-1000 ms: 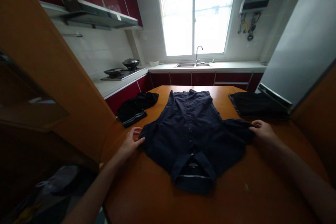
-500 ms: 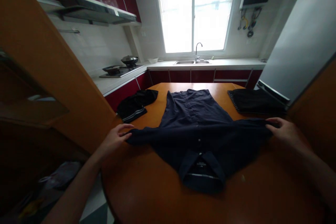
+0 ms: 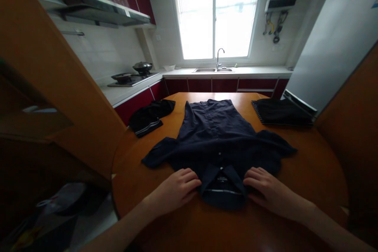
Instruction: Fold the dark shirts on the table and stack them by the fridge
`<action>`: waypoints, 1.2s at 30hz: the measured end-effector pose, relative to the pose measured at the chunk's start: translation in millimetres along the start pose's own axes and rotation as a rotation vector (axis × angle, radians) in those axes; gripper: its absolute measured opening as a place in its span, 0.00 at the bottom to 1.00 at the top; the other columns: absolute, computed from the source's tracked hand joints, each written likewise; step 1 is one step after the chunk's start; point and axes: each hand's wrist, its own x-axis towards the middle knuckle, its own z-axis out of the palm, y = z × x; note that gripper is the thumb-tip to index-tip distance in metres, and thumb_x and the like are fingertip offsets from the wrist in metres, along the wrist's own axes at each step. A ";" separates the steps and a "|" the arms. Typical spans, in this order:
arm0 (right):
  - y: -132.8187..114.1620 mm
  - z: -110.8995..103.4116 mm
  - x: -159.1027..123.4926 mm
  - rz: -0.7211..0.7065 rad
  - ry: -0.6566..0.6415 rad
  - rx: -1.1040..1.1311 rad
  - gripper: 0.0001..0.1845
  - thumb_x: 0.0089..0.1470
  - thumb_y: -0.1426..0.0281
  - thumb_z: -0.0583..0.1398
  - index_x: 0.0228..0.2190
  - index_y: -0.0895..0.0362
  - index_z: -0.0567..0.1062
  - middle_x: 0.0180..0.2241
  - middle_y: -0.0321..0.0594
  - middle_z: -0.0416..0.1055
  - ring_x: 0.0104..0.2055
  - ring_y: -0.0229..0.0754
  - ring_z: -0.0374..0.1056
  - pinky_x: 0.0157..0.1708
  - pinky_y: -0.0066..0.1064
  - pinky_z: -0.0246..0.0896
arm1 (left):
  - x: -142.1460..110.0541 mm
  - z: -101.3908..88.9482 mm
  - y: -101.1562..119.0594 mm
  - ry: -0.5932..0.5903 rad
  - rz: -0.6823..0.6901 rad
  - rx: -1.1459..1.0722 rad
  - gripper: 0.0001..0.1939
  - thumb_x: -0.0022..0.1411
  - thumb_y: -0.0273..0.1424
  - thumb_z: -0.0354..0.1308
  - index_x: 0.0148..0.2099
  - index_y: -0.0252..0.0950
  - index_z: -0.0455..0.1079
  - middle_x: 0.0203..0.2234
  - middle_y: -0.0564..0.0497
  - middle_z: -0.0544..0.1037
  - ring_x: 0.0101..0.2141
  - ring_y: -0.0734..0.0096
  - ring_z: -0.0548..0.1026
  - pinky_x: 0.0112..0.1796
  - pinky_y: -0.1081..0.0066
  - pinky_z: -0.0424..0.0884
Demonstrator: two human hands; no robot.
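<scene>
A dark navy button-up shirt [image 3: 217, 130] lies spread on its back, its collar [image 3: 223, 199] nearest me and its hem towards the far side. Its short sleeves reach out left and right. At the left side of the collar my left hand [image 3: 179, 185] has its fingers closed on the shoulder cloth. My right hand [image 3: 264, 187] does the same on the right side, fingers bent over the fabric. Both thumbs are partly hidden, underneath or behind the fingers.
The shirt rests on a round-ended wooden table [image 3: 313, 173]. Dark folded clothing with white stripes [image 3: 150, 118] sits at the far left, and a folded black garment [image 3: 282, 111] at the far right. Beyond are a counter with a sink [image 3: 206, 70], a stove [image 3: 132, 80] and a fridge [image 3: 327, 47].
Both hands pulled the sleeves outward, then let go of the sleeve ends and moved inward to the collar. The sleeves now lie on the table, and the shirt's upper part is wider than before.
</scene>
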 end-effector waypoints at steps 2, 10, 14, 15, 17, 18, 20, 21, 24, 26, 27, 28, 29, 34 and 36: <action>-0.4 2.1 4.0 -0.027 0.006 -0.042 0.10 0.58 0.77 0.56 0.39 0.55 0.74 0.41 0.43 0.72 0.44 0.47 0.66 0.48 0.44 0.61 | 6.1 7.2 -1.6 0.016 0.030 0.050 0.09 0.67 0.23 0.52 0.47 0.37 0.71 0.37 0.46 0.76 0.39 0.63 0.73 0.43 0.65 0.71; -30.4 -20.0 -11.7 -0.061 -0.202 0.172 0.13 0.52 0.80 0.57 0.34 0.52 0.76 0.37 0.38 0.74 0.41 0.42 0.70 0.45 0.33 0.62 | -9.4 1.3 20.1 -0.121 0.079 -0.126 0.06 0.55 0.23 0.61 0.33 0.40 0.70 0.27 0.53 0.76 0.33 0.68 0.74 0.39 0.68 0.68; -42.6 -37.5 -15.1 -0.117 -0.468 0.361 0.09 0.50 0.76 0.63 0.34 0.51 0.80 0.36 0.36 0.76 0.37 0.41 0.73 0.36 0.28 0.65 | -14.2 -18.4 32.0 -0.372 0.185 -0.423 0.05 0.56 0.27 0.65 0.35 0.42 0.75 0.28 0.53 0.80 0.32 0.67 0.77 0.37 0.70 0.70; -39.2 -44.4 -10.5 -0.128 -0.519 0.412 0.09 0.51 0.73 0.63 0.36 0.51 0.81 0.36 0.36 0.77 0.37 0.41 0.73 0.35 0.27 0.65 | -10.7 -26.9 27.2 -0.432 0.203 -0.525 0.06 0.58 0.28 0.65 0.39 0.43 0.77 0.30 0.52 0.81 0.33 0.68 0.78 0.37 0.72 0.71; -21.1 -61.1 8.0 -0.108 -0.510 0.481 0.12 0.55 0.68 0.63 0.42 0.51 0.80 0.38 0.36 0.78 0.37 0.41 0.73 0.35 0.28 0.66 | 4.2 -46.1 3.6 -0.458 0.130 -0.682 0.13 0.62 0.32 0.62 0.50 0.42 0.77 0.36 0.50 0.82 0.35 0.67 0.79 0.37 0.73 0.72; -6.5 -70.2 22.0 -0.056 -0.422 0.481 0.13 0.57 0.67 0.62 0.44 0.51 0.80 0.39 0.36 0.78 0.38 0.41 0.73 0.37 0.28 0.66 | 15.3 -55.2 -15.4 -0.380 0.020 -0.700 0.14 0.64 0.34 0.60 0.51 0.42 0.76 0.37 0.49 0.82 0.35 0.66 0.79 0.38 0.72 0.73; 32.3 -88.2 57.1 0.060 -0.181 0.404 0.11 0.59 0.67 0.60 0.42 0.53 0.80 0.38 0.38 0.78 0.38 0.42 0.72 0.39 0.30 0.65 | 42.8 -68.9 -65.1 -0.139 -0.232 -0.667 0.15 0.65 0.39 0.58 0.50 0.40 0.77 0.38 0.48 0.81 0.37 0.64 0.78 0.38 0.70 0.73; 55.0 -96.5 76.7 0.151 -0.048 0.355 0.10 0.59 0.67 0.60 0.40 0.54 0.80 0.36 0.38 0.78 0.37 0.42 0.72 0.38 0.30 0.65 | 57.9 -72.7 -93.5 -0.031 -0.353 -0.663 0.17 0.64 0.40 0.59 0.50 0.37 0.77 0.38 0.47 0.81 0.36 0.63 0.78 0.36 0.70 0.73; 124.2 -117.3 133.3 0.436 0.261 0.203 0.08 0.57 0.73 0.60 0.37 0.59 0.80 0.34 0.41 0.78 0.35 0.41 0.71 0.37 0.28 0.63 | 100.0 -72.8 -177.1 0.218 -0.736 -0.541 0.19 0.55 0.40 0.65 0.44 0.32 0.77 0.31 0.46 0.80 0.28 0.67 0.76 0.28 0.73 0.70; 163.6 -127.1 163.2 0.517 0.344 0.144 0.09 0.58 0.75 0.58 0.35 0.63 0.79 0.33 0.45 0.78 0.34 0.42 0.70 0.38 0.31 0.62 | 121.5 -68.1 -221.1 0.275 -0.821 -0.474 0.18 0.53 0.39 0.65 0.41 0.30 0.76 0.26 0.47 0.78 0.24 0.68 0.75 0.26 0.73 0.68; 180.0 -130.2 175.4 0.554 0.373 0.113 0.09 0.57 0.76 0.57 0.34 0.63 0.79 0.33 0.45 0.78 0.34 0.42 0.70 0.39 0.31 0.62 | 130.3 -65.6 -238.5 0.292 -0.838 -0.440 0.17 0.53 0.39 0.65 0.39 0.30 0.76 0.24 0.47 0.77 0.24 0.69 0.74 0.25 0.73 0.67; 194.2 -132.0 186.1 0.589 0.395 0.072 0.09 0.57 0.76 0.57 0.34 0.63 0.79 0.33 0.46 0.78 0.34 0.42 0.71 0.40 0.31 0.62 | 138.5 -63.5 -253.0 0.304 -0.834 -0.406 0.16 0.53 0.38 0.65 0.39 0.30 0.75 0.23 0.48 0.76 0.24 0.68 0.74 0.26 0.72 0.68; 206.3 -132.2 195.8 0.618 0.409 0.032 0.09 0.58 0.76 0.57 0.34 0.63 0.79 0.33 0.46 0.78 0.35 0.42 0.71 0.40 0.30 0.62 | 146.4 -61.6 -265.0 0.317 -0.825 -0.366 0.16 0.53 0.38 0.65 0.38 0.30 0.75 0.23 0.47 0.75 0.25 0.67 0.74 0.27 0.72 0.69; 238.8 -110.0 244.5 0.575 0.371 -0.049 0.11 0.59 0.74 0.57 0.39 0.65 0.79 0.39 0.51 0.79 0.40 0.42 0.72 0.41 0.28 0.61 | 199.9 -48.2 -296.1 0.356 -0.640 -0.105 0.12 0.60 0.32 0.60 0.43 0.29 0.76 0.38 0.38 0.77 0.42 0.56 0.74 0.46 0.63 0.69; 240.5 -94.9 266.6 0.514 0.346 -0.057 0.10 0.59 0.73 0.59 0.39 0.64 0.80 0.40 0.50 0.79 0.41 0.44 0.72 0.43 0.29 0.61 | 229.5 -36.7 -296.9 0.300 -0.485 -0.039 0.13 0.61 0.29 0.58 0.47 0.31 0.76 0.45 0.38 0.75 0.48 0.56 0.72 0.51 0.62 0.65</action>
